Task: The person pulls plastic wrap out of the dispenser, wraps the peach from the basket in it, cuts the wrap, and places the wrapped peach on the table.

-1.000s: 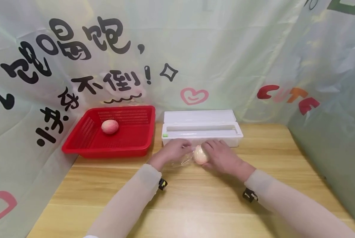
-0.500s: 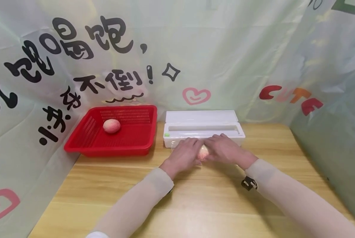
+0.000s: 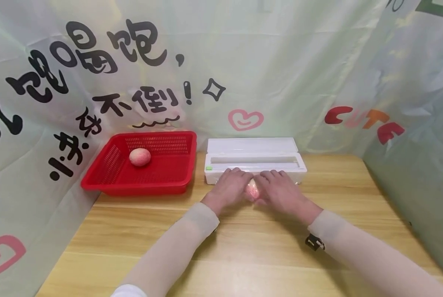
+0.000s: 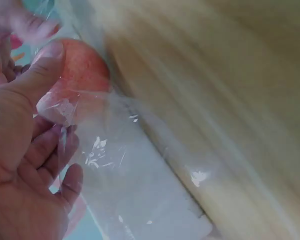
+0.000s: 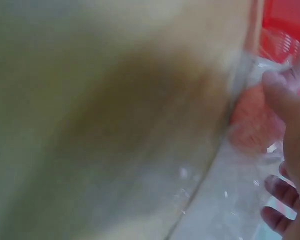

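A pink and cream peach point(image 3: 253, 190) sits between my two hands in the head view, just in front of the white cling film dispenser point(image 3: 251, 145). My left hand point(image 3: 227, 189) grips its left side, and the thumb presses on the peach point(image 4: 87, 67) in the left wrist view. From the other side my right hand point(image 3: 281, 192) holds it, with the thumb on the peach point(image 5: 252, 120) in the right wrist view. Clear cling film point(image 4: 115, 145) lies over part of the fruit and trails loosely beside it. In the head view the fingers hide much of the peach.
To the left stands a red plastic basket point(image 3: 166, 177) with another peach point(image 3: 140, 157) in it. The dispenser's lid is raised at the back. A printed curtain point(image 3: 299, 62) closes off the rear and sides of the wooden table point(image 3: 251, 255).
My left hand has moved right and closed onto the peach, bringing the film's loose end to it. Both hands now meet around the peach. The head view has shifted slightly.
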Motion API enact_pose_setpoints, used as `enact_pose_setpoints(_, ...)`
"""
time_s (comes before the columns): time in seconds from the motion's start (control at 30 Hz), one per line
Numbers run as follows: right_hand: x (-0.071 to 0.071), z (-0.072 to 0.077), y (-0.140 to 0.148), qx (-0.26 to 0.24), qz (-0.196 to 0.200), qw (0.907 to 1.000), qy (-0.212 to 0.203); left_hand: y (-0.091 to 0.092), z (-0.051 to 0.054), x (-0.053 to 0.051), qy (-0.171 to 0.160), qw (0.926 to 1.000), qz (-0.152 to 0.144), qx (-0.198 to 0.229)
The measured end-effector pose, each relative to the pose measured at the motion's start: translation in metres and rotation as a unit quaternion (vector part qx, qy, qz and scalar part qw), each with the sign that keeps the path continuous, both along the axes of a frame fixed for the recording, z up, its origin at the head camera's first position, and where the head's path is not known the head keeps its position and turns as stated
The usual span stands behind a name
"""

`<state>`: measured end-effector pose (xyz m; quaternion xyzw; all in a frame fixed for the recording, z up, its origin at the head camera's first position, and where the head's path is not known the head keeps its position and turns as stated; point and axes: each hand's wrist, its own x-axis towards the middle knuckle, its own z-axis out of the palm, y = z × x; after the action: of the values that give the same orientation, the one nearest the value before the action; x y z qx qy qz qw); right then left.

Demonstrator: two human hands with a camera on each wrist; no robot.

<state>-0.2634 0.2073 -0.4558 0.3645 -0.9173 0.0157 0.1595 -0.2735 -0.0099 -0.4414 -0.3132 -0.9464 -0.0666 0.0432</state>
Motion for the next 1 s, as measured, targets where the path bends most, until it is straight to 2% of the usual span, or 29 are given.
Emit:
enact_pose_setpoints(0.07, 0.001, -0.004, -0.001, -0.009, 0.003, 0.9996, 0.025, 0.0, 0.002, -0.001, 0.001, 1.0, -0.001, -0.005)
enact_pose_setpoints(0.17, 0.0, -0.008, -0.001, -0.022, 0.0, 0.9993, 0.029, 0.0, 0.003, -0.002, -0.003, 1.0, -0.001, -0.007)
enact_pose_setpoints(0.4, -0.009, 0.0, 0.003, -0.04, -0.006, 0.9977, -0.055, -0.004, 0.007, -0.004, -0.034, 0.9994, -0.005, -0.004)
enact_pose_setpoints(0.6, -0.011, 0.011, 0.007, -0.05, -0.009, 0.992, -0.116, -0.005, 0.004, -0.005, -0.044, 0.9989, -0.011, -0.011)
enact_pose_setpoints(0.73, -0.013, 0.016, 0.008, -0.044, -0.006, 0.9896, -0.137, -0.009, 0.005, -0.004, -0.049, 0.9985, -0.02, 0.014)
enact_pose_setpoints(0.83, -0.014, 0.018, 0.007, -0.035, -0.009, 0.9886, -0.146, -0.018, 0.008, 0.0, -0.053, 0.9971, -0.029, 0.045)
enact_pose_setpoints(0.9, -0.015, 0.018, 0.007, -0.032, -0.011, 0.9881, -0.15, -0.029, 0.009, 0.003, -0.061, 0.996, -0.013, 0.064)
enact_pose_setpoints(1.0, -0.016, 0.02, 0.007, -0.027, -0.01, 0.9878, -0.153, -0.049, 0.006, 0.008, -0.08, 0.9912, 0.039, 0.098)
